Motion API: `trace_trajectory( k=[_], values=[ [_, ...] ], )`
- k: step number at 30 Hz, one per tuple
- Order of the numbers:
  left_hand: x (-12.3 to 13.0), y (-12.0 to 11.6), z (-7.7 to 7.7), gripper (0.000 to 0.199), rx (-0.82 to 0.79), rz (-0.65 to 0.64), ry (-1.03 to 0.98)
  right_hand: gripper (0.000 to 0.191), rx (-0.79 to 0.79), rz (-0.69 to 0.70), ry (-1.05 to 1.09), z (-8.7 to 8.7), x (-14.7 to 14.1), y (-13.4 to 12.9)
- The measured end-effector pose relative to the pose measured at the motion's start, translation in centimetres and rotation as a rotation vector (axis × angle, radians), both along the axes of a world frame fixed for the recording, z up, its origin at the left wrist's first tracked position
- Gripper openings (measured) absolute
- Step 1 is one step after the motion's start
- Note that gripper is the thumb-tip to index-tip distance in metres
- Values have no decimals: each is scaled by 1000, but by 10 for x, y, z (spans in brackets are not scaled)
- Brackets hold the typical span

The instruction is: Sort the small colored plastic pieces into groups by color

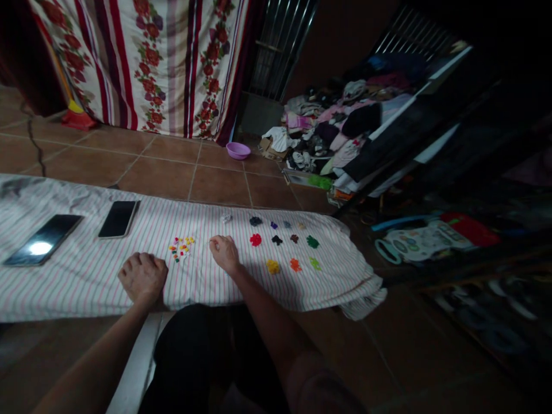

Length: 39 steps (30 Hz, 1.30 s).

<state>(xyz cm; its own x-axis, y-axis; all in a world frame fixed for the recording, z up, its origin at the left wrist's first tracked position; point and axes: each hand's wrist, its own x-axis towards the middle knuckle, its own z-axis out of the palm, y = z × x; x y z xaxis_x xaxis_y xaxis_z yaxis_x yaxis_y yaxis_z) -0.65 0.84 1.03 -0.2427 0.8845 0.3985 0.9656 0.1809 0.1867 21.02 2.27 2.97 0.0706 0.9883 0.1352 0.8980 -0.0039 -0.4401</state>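
Note:
My left hand (143, 277) rests back-up on the striped cloth (207, 287), its fingers curled in and nothing visible in them. To its right lies a loose scatter of small mixed-colour pieces (183, 248), mostly yellow, red, white and green. Just beyond that scatter is my right hand (225, 253), fingers closed in a pinch; whatever they may hold is too small to make out. Further right are small heaps sorted by colour, among them a red heap (256, 240), a yellow heap (272, 266), an orange heap (295, 264), a dark green heap (313, 241) and a white heap (226, 218).
Two dark-screened devices, a phone (118, 219) and a larger tablet-like one (43, 240), lie at the left of the cloth. A purple basin (238, 150) stands on the tiled floor. Piled clothes (328, 129) are behind to the right; a floral curtain (150, 63) hangs at the back.

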Motion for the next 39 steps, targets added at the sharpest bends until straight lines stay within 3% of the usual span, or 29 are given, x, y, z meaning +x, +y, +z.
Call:
trace_trajectory(
  k=[12, 19, 31, 39],
  values=[
    [3, -3, 9, 46, -50, 21, 19, 17, 270, -140, 112, -20, 81, -24],
    [4, -4, 8, 46, -60, 34, 32, 20, 318, -242, 201, -23, 126, -40],
    [3, -5, 5, 40, -35, -11, -7, 22, 359, -231, 353, -34, 142, -49],
    [6, -6, 15, 43, -86, -4, -63, 21, 396, -257, 220, -32, 156, -57]
  ],
)
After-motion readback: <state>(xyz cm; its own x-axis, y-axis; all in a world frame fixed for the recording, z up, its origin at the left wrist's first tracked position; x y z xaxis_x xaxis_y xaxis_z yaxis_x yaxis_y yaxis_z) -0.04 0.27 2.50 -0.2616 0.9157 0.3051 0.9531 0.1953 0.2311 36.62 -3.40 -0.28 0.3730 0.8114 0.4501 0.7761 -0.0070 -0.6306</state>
